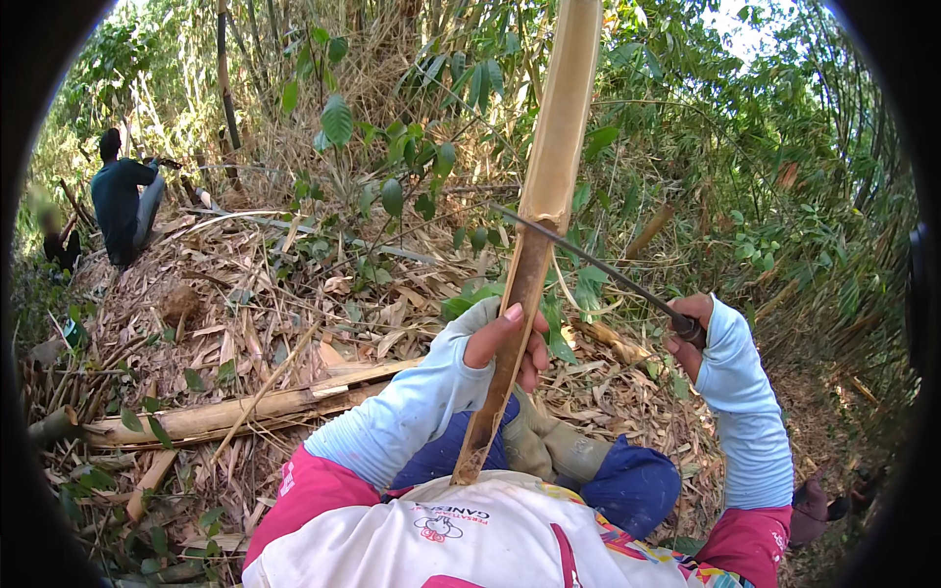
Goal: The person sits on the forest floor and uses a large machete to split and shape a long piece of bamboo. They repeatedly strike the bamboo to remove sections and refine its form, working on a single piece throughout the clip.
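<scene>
Left fingers (pixel 532 361) hold split bamboo (pixel 554 147), right fingers (pixel 694 306) a dark-bladed knife (pixel 610 269).

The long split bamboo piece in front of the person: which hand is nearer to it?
Left. The left hand grasps the lower part of the split bamboo piece; the right hand is apart from it, off to its right, holding a knife.

A person (pixel 123 204) in a dark top (pixel 117 188) sits at upper left, near a dark upright stem (pixel 228 93); dry leaves (pixel 225 343) spread over much of the middle and left, with a brown clump (pixel 180 305) among them; a stick (pixel 280 377) lies across a pole (pixel 186 423) at lower left; green leaves (pixel 336 120) hang ahead, and a thicket (pixel 784 147) fills the right, pale sky (pixel 750 29) above
</scene>
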